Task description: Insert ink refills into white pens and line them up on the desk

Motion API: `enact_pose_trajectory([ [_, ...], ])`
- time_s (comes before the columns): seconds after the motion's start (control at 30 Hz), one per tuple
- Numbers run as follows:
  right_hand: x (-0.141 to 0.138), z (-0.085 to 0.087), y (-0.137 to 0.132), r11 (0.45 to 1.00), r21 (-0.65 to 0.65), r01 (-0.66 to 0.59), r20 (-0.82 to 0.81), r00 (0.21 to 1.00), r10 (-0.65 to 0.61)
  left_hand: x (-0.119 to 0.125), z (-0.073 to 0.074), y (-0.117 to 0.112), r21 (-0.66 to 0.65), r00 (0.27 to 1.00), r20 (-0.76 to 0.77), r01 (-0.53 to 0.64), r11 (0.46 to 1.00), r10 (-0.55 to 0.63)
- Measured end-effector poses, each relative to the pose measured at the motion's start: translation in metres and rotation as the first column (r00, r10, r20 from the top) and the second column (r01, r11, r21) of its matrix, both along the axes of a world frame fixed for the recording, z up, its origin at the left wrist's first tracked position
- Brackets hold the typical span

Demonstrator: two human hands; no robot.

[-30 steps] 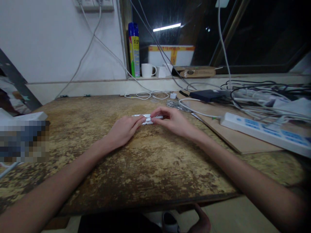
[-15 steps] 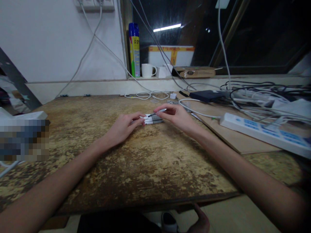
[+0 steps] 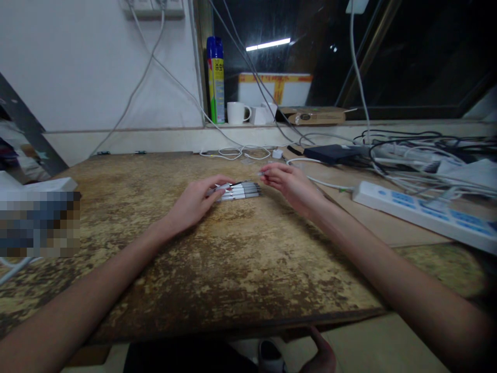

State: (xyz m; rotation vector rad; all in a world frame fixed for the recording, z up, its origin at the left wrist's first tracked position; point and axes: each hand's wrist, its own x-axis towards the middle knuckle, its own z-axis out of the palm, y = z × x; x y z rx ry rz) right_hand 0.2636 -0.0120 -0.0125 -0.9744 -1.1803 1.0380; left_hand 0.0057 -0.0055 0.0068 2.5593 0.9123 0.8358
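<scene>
Several white pens (image 3: 245,192) with grey grips and dark ends lie side by side on the worn wooden table (image 3: 217,269). My left hand (image 3: 196,199) is at their left end, thumb and forefinger closed on a slim pen whose dark tip points right over the row. To the right of the pens and slightly raised, my right hand (image 3: 287,184) has its fingertips pinched on a small pale piece (image 3: 261,174), too small to make out clearly. The fingers partly cover both held things.
A white power strip (image 3: 423,212) and tangled cables (image 3: 419,145) are on the right, beside a thin board (image 3: 365,223). A dark flat box (image 3: 330,153) lies behind. On the sill stand a spray can (image 3: 216,83), a white mug (image 3: 236,113) and a cardboard box (image 3: 318,116).
My right hand has moved a little right, away from the pen in my left hand, with a small pale piece in its fingertips. My left hand has shifted slightly left, uncovering more of the row.
</scene>
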Motion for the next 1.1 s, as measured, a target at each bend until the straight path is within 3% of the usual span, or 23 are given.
enact_pose_trajectory([
  [0.07,0.001,-0.001,0.002,0.999,0.009,0.03,0.008,1.0,-0.03,0.0,0.001,0.0,0.002,1.0,0.004,0.003,1.0,-0.003],
  [0.17,0.001,-0.004,0.005,0.993,0.081,0.083,0.202,0.975,-0.097,0.001,0.001,-0.001,0.007,1.0,0.01,0.001,1.0,-0.001],
  [0.27,-0.004,-0.007,0.005,0.994,0.106,0.024,0.412,0.909,-0.066,0.002,0.0,-0.002,0.011,1.0,0.008,-0.003,1.0,0.002],
  [0.33,-0.007,-0.007,0.002,0.995,0.091,-0.045,0.453,0.892,-0.001,0.003,-0.001,-0.002,0.014,1.0,0.005,0.003,1.0,-0.003],
  [0.53,-0.009,-0.001,-0.006,0.982,0.037,-0.188,0.371,0.915,0.161,0.002,0.0,-0.002,0.013,0.999,0.014,0.034,0.999,-0.034],
  [0.8,-0.003,-0.001,-0.003,0.985,0.023,-0.169,0.297,0.942,0.155,0.001,0.004,-0.001,0.029,0.999,0.027,0.029,0.999,-0.03],
  [1.1,0.008,-0.003,0.003,0.994,0.02,-0.111,0.255,0.961,0.103,-0.01,-0.002,0.011,0.032,0.996,0.053,-0.069,0.997,0.067],
])
